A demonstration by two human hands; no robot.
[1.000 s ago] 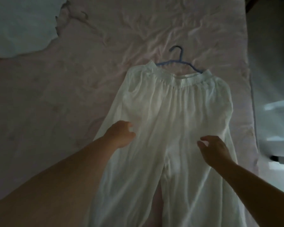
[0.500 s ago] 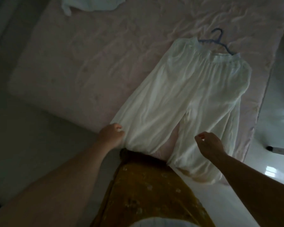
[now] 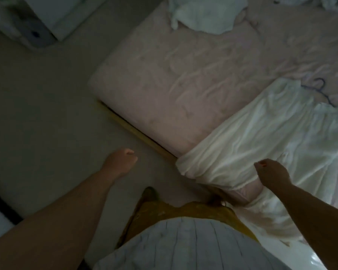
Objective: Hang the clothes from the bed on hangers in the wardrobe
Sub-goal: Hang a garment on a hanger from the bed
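Over the floor (image 3: 37,117), away from the bed, my left hand (image 3: 120,162) hangs with its fingers curled in loosely; that grip holds nothing and touches nothing. My right hand (image 3: 270,175) is above the lower end of the white trousers (image 3: 261,137), fingers also curled under, a red-painted nail showing on top; I cannot tell whether this grip pinches any cloth or merely hovers over it, since the fingertips are hidden beneath the hand. The white trousers lie spread across the near corner of the bed (image 3: 164,90), waistband toward the far right, legs draped over the mattress edge and hanging down beside my yellow skirt (image 3: 176,213). A blue hanger (image 3: 320,88) lies on the pink sheet just at the waistband, its hook pointing away from me and part of it tucked under the fabric. Farther up the bed, near the top edge of the view, a crumpled pale garment (image 3: 203,14) rests on the sheet, well apart from the trousers. At the far left stands some white furniture (image 3: 47,14), blurred and dim.
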